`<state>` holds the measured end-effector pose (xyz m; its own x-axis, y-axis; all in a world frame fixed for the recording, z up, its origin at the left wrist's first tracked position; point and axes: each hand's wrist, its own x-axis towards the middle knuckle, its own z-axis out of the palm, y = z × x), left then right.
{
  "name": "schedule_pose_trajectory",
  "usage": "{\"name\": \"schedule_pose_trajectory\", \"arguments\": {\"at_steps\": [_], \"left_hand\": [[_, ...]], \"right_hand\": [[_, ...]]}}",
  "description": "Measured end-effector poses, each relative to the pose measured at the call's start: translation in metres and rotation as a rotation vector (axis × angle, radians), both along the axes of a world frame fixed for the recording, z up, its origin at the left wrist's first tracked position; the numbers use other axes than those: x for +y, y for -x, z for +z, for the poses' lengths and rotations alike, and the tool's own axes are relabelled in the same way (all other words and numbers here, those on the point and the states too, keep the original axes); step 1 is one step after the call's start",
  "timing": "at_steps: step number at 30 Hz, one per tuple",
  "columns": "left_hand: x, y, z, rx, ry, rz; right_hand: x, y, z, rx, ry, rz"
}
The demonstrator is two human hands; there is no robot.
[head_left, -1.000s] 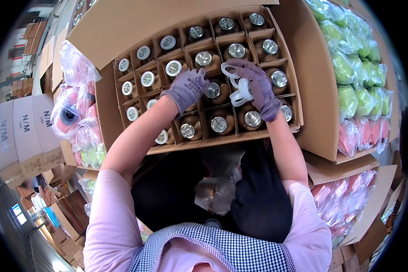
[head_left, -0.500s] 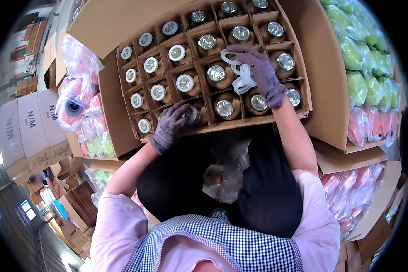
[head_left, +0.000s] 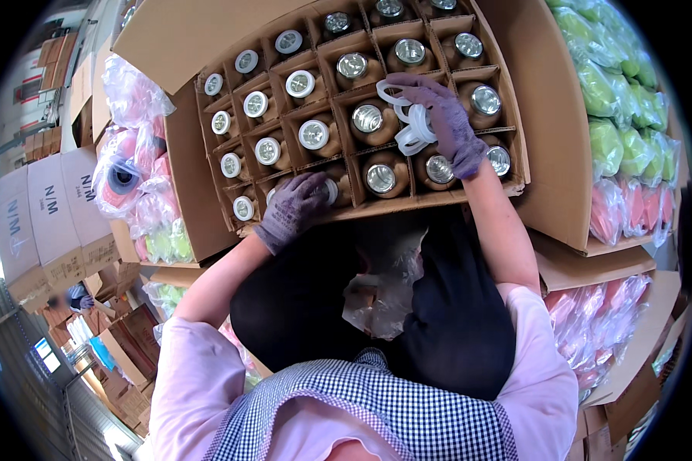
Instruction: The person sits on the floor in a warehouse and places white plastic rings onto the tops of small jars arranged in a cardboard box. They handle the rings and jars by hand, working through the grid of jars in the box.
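Note:
An open cardboard carton [head_left: 384, 207] with cardboard dividers holds rows of upright glass jars [head_left: 367, 118]. Jars toward the left carry white plastic rings [head_left: 314, 134] round their mouths; those on the right show bare glass tops. At the near row, my gloved left hand [head_left: 294, 209] lies with curled fingers on a jar mouth [head_left: 331, 191] whose white ring partly shows. My gloved right hand [head_left: 447, 127] is closed round several loose white rings [head_left: 417, 131] above the right-hand jars. Its fingers hide part of the jars beneath.
Raised carton flaps [head_left: 207, 34] flank the jars. To the right stands a box of green and pink bagged items [head_left: 621, 146], with another box of pink bagged items [head_left: 598, 330] below it. Pink bags [head_left: 134, 161] fill a box at left, near stacked closed cartons [head_left: 54, 211].
My left hand has shifted slightly on the near-row jar, and more of a white rim shows there. My right hand stays nearly in place with the loose rings.

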<state>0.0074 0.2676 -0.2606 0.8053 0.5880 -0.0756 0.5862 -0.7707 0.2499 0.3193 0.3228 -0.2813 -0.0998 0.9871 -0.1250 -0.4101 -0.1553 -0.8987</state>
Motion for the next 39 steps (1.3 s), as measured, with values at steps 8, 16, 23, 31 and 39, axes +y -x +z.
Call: {"name": "schedule_pose_trajectory", "arguments": {"at_steps": [8, 16, 23, 31, 39], "left_hand": [[-0.010, -0.013, 0.002, -0.120, -0.077, 0.171], [-0.007, -0.001, -0.008, -0.138, -0.038, 0.090], [-0.014, 0.000, -0.007, -0.082, -0.044, 0.027], [-0.011, -0.012, -0.006, -0.079, 0.041, 0.137], [-0.016, -0.012, -0.010, -0.211, 0.049, 0.116]], "right_hand": [[-0.005, -0.003, 0.000, -0.014, -0.077, -0.012], [-0.003, -0.003, 0.008, -0.013, -0.012, 0.009], [-0.002, -0.003, 0.007, 0.003, 0.012, -0.006], [-0.001, 0.007, 0.009, 0.032, 0.070, 0.017], [0.001, 0.009, 0.007, -0.051, 0.010, 0.027]]}}
